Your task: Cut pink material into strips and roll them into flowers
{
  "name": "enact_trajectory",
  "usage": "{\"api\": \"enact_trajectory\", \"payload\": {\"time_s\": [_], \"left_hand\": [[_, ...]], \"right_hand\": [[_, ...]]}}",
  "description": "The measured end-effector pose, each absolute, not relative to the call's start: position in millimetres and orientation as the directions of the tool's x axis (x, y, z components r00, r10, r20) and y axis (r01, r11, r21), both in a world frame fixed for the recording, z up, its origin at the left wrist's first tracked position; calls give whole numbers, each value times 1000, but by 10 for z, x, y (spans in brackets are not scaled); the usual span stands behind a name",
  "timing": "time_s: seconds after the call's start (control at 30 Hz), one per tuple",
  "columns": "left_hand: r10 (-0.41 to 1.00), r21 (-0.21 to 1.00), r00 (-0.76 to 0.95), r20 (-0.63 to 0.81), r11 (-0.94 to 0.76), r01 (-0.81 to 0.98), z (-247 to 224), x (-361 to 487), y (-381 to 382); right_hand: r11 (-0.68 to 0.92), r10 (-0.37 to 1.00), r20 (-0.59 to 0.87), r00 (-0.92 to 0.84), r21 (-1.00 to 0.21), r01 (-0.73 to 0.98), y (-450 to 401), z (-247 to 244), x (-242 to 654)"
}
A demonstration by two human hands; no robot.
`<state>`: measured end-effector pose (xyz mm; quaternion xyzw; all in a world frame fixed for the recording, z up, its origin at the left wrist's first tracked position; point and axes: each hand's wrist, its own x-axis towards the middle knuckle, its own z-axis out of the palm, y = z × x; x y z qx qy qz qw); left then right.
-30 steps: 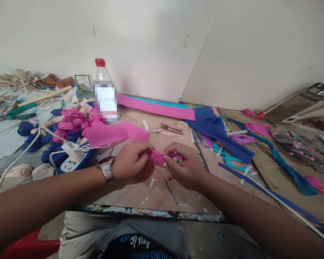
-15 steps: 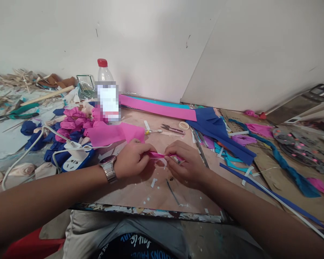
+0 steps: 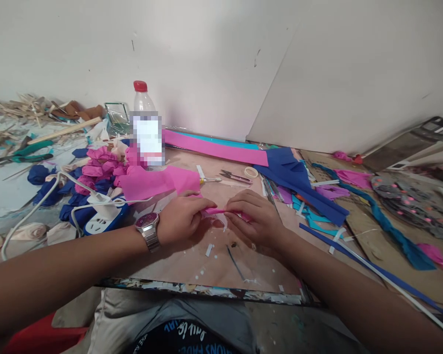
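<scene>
A pink strip (image 3: 213,211), thin like crepe paper or cloth, is stretched and folded narrow between my two hands above the table. My left hand (image 3: 180,216) is closed, pinching it between thumb and forefinger, with a watch on that wrist. From the right, my right hand (image 3: 254,216) pinches the same strip, its fingers bent over the end and partly hiding it. Behind my left hand lies a wider pink piece (image 3: 147,183); whether it joins the strip is hidden by that hand. Thread snips (image 3: 237,177) and a tape ring (image 3: 251,172) lie beyond my hands.
Pink rolled flowers (image 3: 100,164) and a power strip (image 3: 105,223) with a white cable stand left, near a red-capped bottle (image 3: 144,103). Blue sheets (image 3: 299,182) and a white rod (image 3: 384,278) lie right. Green-handled pliers (image 3: 31,151) are far left.
The wide pink piece behind my left hand has shifted slightly to the right. Both hands keep pinching the strip with only small finger movements.
</scene>
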<state>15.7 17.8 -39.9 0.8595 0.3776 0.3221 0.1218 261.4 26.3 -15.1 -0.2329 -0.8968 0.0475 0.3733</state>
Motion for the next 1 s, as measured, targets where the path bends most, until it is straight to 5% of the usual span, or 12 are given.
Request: {"api": "enact_trajectory", "payload": {"time_s": [0.43, 0.73, 1.0], "left_hand": [[758, 455, 484, 437, -651, 608, -348, 113, 217], [811, 513, 439, 388, -585, 628, -306, 155, 159], [820, 466, 431, 377, -570, 676, -314, 157, 165]], "right_hand": [[672, 697, 426, -577, -669, 318, 241, -176, 2601], [730, 673, 505, -540, -571, 375, 311, -215, 2635], [710, 686, 656, -315, -506, 490, 357, -198, 2695]]}}
